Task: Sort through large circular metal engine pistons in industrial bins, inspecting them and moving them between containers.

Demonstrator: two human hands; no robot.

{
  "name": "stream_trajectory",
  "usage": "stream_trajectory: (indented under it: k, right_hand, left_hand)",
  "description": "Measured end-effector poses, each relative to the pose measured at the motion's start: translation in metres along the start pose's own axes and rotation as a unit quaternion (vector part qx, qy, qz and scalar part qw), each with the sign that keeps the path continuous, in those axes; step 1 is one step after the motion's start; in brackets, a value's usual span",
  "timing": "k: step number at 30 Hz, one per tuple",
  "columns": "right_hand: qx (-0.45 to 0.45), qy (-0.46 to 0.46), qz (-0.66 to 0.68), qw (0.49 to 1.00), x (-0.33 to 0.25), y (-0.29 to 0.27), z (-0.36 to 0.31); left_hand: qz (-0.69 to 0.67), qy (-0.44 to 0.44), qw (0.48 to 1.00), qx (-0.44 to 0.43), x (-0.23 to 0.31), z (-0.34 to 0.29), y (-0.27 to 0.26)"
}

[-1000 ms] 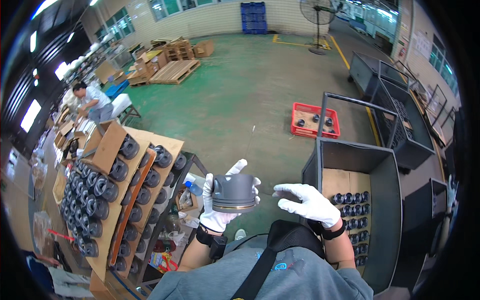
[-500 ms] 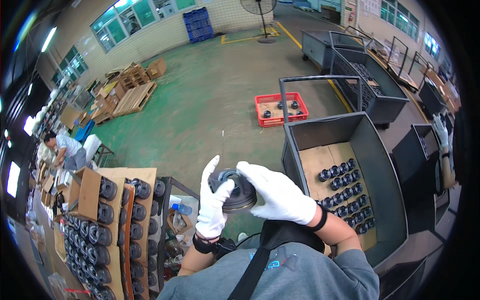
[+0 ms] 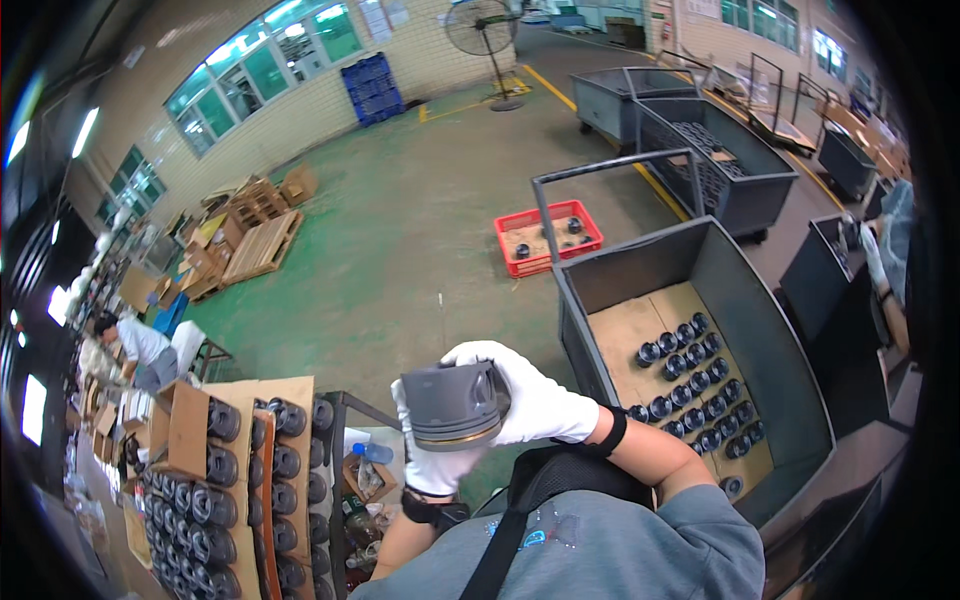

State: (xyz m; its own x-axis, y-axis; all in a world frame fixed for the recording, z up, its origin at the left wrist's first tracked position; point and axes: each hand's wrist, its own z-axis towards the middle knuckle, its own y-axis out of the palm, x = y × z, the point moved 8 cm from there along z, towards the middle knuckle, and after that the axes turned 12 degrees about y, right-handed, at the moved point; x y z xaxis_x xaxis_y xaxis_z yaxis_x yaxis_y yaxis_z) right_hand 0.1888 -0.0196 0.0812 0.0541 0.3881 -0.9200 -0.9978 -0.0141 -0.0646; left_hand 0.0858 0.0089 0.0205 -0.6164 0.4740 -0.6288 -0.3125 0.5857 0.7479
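A dark grey engine piston is held up in front of my body, its ringed end with a brassy line facing down toward me. My left hand, in a white glove, supports it from below and along its left side; most of its fingers are hidden behind the piston. From the right, my gloved right hand wraps round the piston's side, its fingers going behind. At my left, more pistons stand in rows among upright cardboard sheets.
A grey metal cart at my right holds rows of pistons on cardboard. Beyond it stand a red crate with a few pistons and further grey carts. One co-worker bends at far left; another's gloved hand shows at far right.
The piston has been turned so its side now faces me, and it sits slightly higher. My left hand has shifted from its front to beneath it; the view has swung slightly.
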Motion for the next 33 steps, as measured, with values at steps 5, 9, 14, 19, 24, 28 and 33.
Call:
stream_trajectory:
  k: [5,9,14,19,24,28,33]
  right_hand:
    - [0.043,-0.059,-0.328,0.942,-0.012,0.001,0.004]
    - [0.068,-0.042,-0.32,0.944,0.011,-0.004,-0.013]
    - [0.053,-0.083,-0.348,0.932,-0.02,0.0,-0.01]
    - [0.063,-0.062,-0.51,0.856,-0.041,0.004,-0.005]
    - [-0.069,0.191,-0.576,0.792,0.033,-0.02,-0.022]
    - [-0.03,0.19,-0.53,0.826,0.035,-0.019,-0.02]
    - [0.105,0.079,-0.284,0.95,0.004,-0.02,-0.013]
  left_hand:
    - [0.244,0.008,0.969,-0.048,0.032,0.015,-0.029]
    - [0.371,0.012,0.916,-0.15,0.014,-0.001,-0.009]
    - [0.492,0.172,0.841,-0.145,0.037,-0.008,-0.001]
    - [0.512,0.233,0.823,-0.08,0.052,-0.009,-0.008]
    - [0.432,0.119,0.889,-0.098,0.049,-0.001,-0.015]
    - [0.418,0.105,0.898,-0.087,0.053,0.0,-0.015]
    - [0.444,0.098,0.882,-0.126,0.059,-0.006,-0.01]
